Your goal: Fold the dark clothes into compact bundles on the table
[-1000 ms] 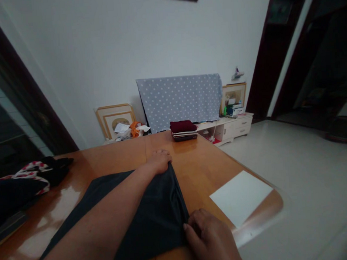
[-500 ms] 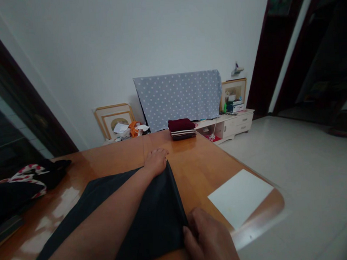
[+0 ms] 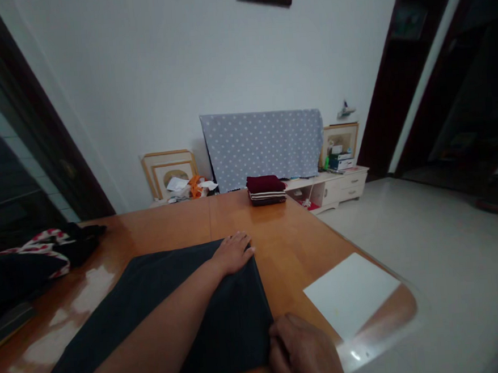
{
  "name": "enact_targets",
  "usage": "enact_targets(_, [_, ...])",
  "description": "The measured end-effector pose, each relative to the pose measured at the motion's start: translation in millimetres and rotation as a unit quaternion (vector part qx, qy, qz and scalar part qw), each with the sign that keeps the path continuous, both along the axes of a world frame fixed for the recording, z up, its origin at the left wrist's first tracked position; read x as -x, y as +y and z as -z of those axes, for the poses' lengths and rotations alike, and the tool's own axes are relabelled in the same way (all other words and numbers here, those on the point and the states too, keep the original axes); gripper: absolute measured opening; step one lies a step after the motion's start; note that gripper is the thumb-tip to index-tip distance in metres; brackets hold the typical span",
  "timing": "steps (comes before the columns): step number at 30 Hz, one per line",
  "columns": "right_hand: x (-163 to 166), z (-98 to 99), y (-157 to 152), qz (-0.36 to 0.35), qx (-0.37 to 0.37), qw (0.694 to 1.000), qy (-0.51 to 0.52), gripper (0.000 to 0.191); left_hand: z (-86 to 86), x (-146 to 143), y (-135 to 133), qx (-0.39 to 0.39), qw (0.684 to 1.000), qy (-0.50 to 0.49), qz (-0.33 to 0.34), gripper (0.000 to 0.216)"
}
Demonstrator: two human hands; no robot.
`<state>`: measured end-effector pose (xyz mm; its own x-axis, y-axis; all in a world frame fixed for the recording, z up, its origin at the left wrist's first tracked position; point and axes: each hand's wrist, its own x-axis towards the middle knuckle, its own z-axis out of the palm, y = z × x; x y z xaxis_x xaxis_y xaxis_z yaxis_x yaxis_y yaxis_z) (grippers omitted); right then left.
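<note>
Black cloth (image 3: 237,323) lying flat, nearly smooth, right edge straight.

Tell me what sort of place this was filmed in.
Probably a living room in a home: a low white cabinet stands by the wall, a polka-dot cloth drapes something wide, and a framed picture leans at the left.

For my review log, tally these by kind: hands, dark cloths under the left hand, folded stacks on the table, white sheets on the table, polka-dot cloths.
Hands: 2 (left hand, right hand)
Dark cloth: 1
Folded stack: 1
White sheet: 1
Polka-dot cloth: 1
Total: 6
</note>
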<state>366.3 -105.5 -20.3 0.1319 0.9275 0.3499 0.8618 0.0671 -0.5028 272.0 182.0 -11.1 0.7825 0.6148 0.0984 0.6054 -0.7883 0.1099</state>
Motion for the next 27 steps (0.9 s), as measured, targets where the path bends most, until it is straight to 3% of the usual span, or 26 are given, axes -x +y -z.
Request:
enact_targets(7, [3.5,-3.0,-0.9,0.019,0.002,1.0,-0.01,0.017,-6.5,1.0,-3.9,0.023,1.0,0.0,-0.001,0.068])
enact_targets(12, [7.5,-11.3,-6.0,0.04,0.01,0.999,0.006,0.016,-21.3,22.4,-14.1,0.004,0.996,-0.061,-0.062,0.065])
enact_targets(15, [8.8,-16.9,-9.9,0.037,0.018,0.999,0.021,0.015,-31.2,61.6,-21.9,-0.017,0.992,-0.088,-0.092,0.061])
enact_targets(20, [7.4,-19.6,-13.5,0.026,0.021,0.998,0.048,0.013,-41.3,157.1,-40.6,-0.018,0.98,-0.124,-0.153,0.056])
enact_targets(24, [1.0,-21.7,-11.7,0.001,0.046,0.997,0.06,0.017,-39.4,222.8,-59.6,-0.028,0.971,-0.141,-0.191,0.058])
enact_targets(27, [-0.4,-32.2,-3.9,0.002,0.043,0.997,0.059,0.027,-31.5,248.0,-73.1,-0.014,0.968,-0.121,-0.219,0.061])
